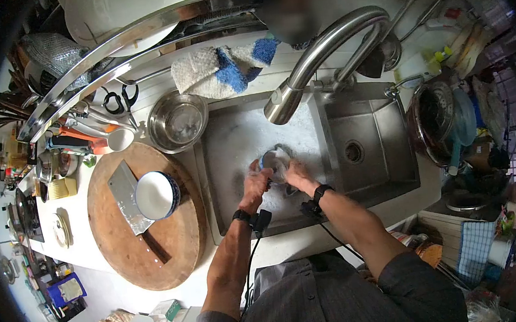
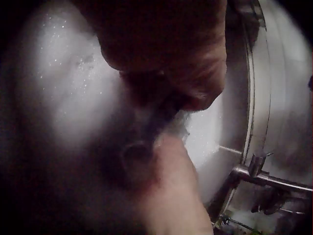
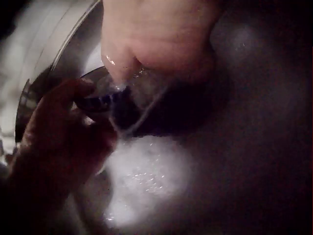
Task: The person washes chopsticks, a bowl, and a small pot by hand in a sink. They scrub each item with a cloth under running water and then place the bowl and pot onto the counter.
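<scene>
Over the foamy left basin of the sink, my left hand grips a blue-and-white bowl by its rim, thumb on the edge. The bowl is tilted. My right hand reaches into it from the other side, fingers curled around a wet cloth whose pale edge hangs over the rim in the right wrist view. The right fingertips are hidden inside the bowl. White suds lie in the basin beneath both hands. The left wrist view is dark and blurred around the bowl.
A curved faucet arches over the basin, with a drain basin to the right. On the left, a round chopping board bears a cleaver and another bowl. A metal basin stands behind.
</scene>
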`<action>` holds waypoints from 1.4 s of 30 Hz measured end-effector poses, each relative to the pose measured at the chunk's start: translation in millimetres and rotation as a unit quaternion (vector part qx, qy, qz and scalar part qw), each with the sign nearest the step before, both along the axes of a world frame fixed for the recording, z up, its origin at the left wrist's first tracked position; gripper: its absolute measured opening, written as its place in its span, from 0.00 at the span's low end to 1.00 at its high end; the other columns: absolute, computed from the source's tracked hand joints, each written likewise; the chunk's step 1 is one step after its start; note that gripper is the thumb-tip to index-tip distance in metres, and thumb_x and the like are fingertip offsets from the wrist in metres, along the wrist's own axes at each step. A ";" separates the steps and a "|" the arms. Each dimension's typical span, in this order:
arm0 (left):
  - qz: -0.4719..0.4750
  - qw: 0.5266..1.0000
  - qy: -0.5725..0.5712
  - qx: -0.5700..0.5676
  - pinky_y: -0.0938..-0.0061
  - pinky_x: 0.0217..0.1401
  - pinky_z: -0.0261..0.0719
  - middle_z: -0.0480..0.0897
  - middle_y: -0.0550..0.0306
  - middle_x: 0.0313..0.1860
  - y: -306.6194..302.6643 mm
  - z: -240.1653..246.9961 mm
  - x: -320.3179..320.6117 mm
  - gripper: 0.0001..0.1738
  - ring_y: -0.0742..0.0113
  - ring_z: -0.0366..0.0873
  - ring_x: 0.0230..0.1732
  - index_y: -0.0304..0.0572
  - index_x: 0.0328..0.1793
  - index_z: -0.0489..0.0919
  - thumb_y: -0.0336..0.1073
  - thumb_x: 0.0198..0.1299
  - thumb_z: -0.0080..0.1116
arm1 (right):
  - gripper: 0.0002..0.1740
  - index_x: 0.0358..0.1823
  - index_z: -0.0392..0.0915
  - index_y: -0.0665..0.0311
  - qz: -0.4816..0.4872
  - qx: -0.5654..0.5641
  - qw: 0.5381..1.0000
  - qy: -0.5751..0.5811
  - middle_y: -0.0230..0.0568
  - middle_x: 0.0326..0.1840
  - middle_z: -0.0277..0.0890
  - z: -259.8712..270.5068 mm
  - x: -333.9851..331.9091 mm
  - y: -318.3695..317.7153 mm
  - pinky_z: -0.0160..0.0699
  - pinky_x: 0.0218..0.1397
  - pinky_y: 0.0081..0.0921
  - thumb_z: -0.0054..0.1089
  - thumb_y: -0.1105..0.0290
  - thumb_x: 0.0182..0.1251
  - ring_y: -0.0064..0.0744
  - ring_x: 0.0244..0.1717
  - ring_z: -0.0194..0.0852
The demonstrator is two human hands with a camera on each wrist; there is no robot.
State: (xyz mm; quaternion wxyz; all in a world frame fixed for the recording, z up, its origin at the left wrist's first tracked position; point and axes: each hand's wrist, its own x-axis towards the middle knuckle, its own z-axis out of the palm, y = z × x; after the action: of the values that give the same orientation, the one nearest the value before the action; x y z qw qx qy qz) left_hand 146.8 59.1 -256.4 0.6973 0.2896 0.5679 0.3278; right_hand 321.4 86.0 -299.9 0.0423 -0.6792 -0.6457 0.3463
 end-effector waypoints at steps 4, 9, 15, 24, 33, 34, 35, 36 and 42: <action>0.116 0.987 0.096 0.050 0.72 0.26 0.76 0.82 0.52 0.37 -11.7 -36.2 25.0 0.40 0.70 0.79 0.27 0.47 0.76 0.61 0.36 0.55 0.61 | 0.18 0.45 0.80 0.74 -0.005 -0.085 0.949 0.302 0.64 0.40 0.82 -59.0 8.0 -22.9 0.82 0.46 0.44 0.64 0.64 0.62 0.57 0.45 0.82; 0.003 0.998 0.057 -0.004 0.70 0.28 0.78 0.81 0.50 0.33 -14.1 -36.3 3.0 0.43 0.65 0.79 0.26 0.45 0.79 0.53 0.34 0.56 0.58 | 0.17 0.45 0.80 0.73 0.065 -0.046 0.996 -0.032 0.64 0.42 0.82 5.3 -4.9 -3.8 0.82 0.49 0.46 0.63 0.67 0.60 0.59 0.47 0.83; 0.041 0.999 0.026 0.020 0.71 0.22 0.75 0.80 0.53 0.30 -9.7 -16.4 9.9 0.43 0.68 0.76 0.23 0.46 0.79 0.52 0.31 0.57 0.56 | 0.18 0.45 0.77 0.70 -0.035 -0.080 0.950 0.299 0.55 0.36 0.81 -57.9 15.2 -21.2 0.78 0.39 0.41 0.65 0.63 0.60 0.49 0.37 0.80; -0.033 0.997 0.064 0.009 0.75 0.20 0.74 0.81 0.56 0.32 -7.1 3.1 -3.8 0.39 0.69 0.75 0.19 0.41 0.76 0.59 0.31 0.56 0.58 | 0.17 0.36 0.79 0.72 0.024 0.043 0.998 0.030 0.58 0.38 0.82 42.3 -7.8 -13.3 0.81 0.41 0.42 0.60 0.61 0.61 0.50 0.40 0.85; 0.116 0.987 0.078 0.079 0.72 0.21 0.77 0.80 0.50 0.44 -7.6 -19.5 25.2 0.38 0.64 0.79 0.29 0.46 0.74 0.57 0.32 0.57 0.58 | 0.21 0.42 0.81 0.76 -0.140 -0.191 0.904 0.355 0.63 0.42 0.82 5.0 -6.0 -17.2 0.79 0.50 0.46 0.58 0.60 0.63 0.62 0.50 0.81; 0.088 0.990 0.093 0.067 0.72 0.22 0.77 0.80 0.50 0.44 -6.2 -18.9 23.0 0.39 0.64 0.79 0.28 0.47 0.75 0.56 0.31 0.57 0.57 | 0.20 0.49 0.79 0.72 -0.110 -0.140 0.920 0.348 0.63 0.48 0.80 9.2 -10.1 -15.7 0.79 0.51 0.45 0.56 0.62 0.63 0.60 0.52 0.80; 0.059 0.991 0.108 0.053 0.72 0.22 0.78 0.80 0.50 0.44 -7.3 -19.6 19.2 0.40 0.64 0.79 0.28 0.48 0.76 0.54 0.30 0.57 0.57 | 0.22 0.56 0.77 0.68 -0.080 -0.091 0.933 0.339 0.64 0.55 0.79 12.6 -12.9 -15.4 0.79 0.52 0.44 0.54 0.65 0.64 0.59 0.55 0.79; 0.060 0.997 0.029 0.046 0.73 0.20 0.76 0.79 0.50 0.42 -8.7 -18.9 11.6 0.42 0.65 0.78 0.26 0.47 0.77 0.54 0.30 0.56 0.57 | 0.23 0.40 0.80 0.74 0.026 -0.063 0.995 0.070 0.63 0.41 0.82 0.1 -7.8 -6.2 0.79 0.49 0.46 0.58 0.55 0.64 0.62 0.49 0.81; -0.007 1.000 0.025 -0.018 0.75 0.21 0.74 0.79 0.51 0.42 -4.5 -5.2 6.5 0.45 0.69 0.77 0.28 0.45 0.80 0.54 0.31 0.55 0.59 | 0.23 0.42 0.81 0.74 -0.003 -0.055 0.998 0.043 0.64 0.44 0.82 -6.1 5.1 -1.5 0.79 0.49 0.44 0.60 0.56 0.64 0.55 0.48 0.84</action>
State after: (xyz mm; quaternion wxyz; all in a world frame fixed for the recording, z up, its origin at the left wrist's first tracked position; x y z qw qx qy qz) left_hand 153.2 54.7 -261.6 0.6903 0.2887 0.5889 0.3056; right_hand 326.5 84.5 -306.0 0.0337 -0.6666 -0.6213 0.4105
